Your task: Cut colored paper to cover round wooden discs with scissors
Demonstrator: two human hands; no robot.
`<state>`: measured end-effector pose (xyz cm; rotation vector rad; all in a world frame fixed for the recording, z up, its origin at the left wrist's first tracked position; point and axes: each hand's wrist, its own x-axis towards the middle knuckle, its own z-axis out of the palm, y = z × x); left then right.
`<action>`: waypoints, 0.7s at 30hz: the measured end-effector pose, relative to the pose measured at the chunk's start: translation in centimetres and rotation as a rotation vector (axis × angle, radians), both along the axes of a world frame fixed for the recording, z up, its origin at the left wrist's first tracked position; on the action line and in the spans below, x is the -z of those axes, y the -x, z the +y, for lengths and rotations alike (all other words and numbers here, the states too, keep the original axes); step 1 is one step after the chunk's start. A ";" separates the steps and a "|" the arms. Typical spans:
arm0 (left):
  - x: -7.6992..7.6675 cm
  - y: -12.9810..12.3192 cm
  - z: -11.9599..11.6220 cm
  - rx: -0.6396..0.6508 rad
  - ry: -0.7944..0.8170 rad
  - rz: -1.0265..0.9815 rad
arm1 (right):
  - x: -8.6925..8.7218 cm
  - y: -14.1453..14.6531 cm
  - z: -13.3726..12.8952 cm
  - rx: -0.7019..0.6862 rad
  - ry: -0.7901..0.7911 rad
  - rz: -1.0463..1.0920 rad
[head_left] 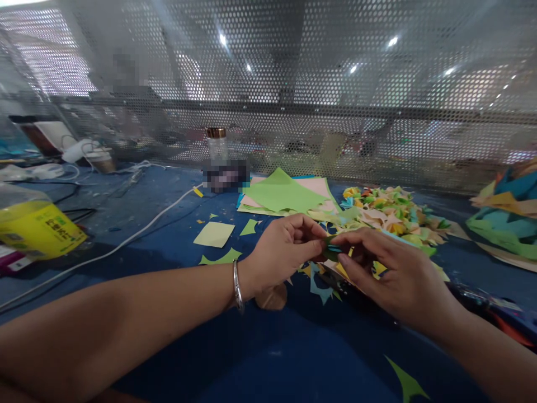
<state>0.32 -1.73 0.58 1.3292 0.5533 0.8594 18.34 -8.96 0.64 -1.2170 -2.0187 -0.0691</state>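
Between my two hands is a small piece of green and blue paper [331, 247], pinched at the fingertips just above the table. My left hand [285, 246], with a silver bangle [238, 285] at the wrist, closes on its left side. On the other side, the thumb and forefinger of my right hand [388, 266] grip it. My fingers hide much of its shape. Cut paper scraps [321, 285] lie below the hands. A round brown disc [271, 296] rests under my left wrist. Behind my hands sits a heap of small coloured paper pieces [390, 212].
Coloured paper sheets [281, 193] are stacked at the back, and a pale yellow square [214, 234] lies nearer. A yellow-labelled bottle [37, 226] stands left, beside a white cable [155, 221]. A perforated metal screen [293, 112] closes the table's far side. More cut paper [507, 218] piles up right.
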 end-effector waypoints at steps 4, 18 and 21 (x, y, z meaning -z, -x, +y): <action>0.1 0.0 0.1 0.016 -0.016 -0.023 | 0.2 -0.4 -0.1 0.039 0.019 0.018; 0.1 0.2 -0.5 0.003 -0.117 -0.039 | 0.4 -0.4 0.5 0.047 0.224 0.266; 0.2 0.2 -0.8 0.011 -0.124 -0.069 | 0.3 -0.3 0.6 0.027 0.263 0.379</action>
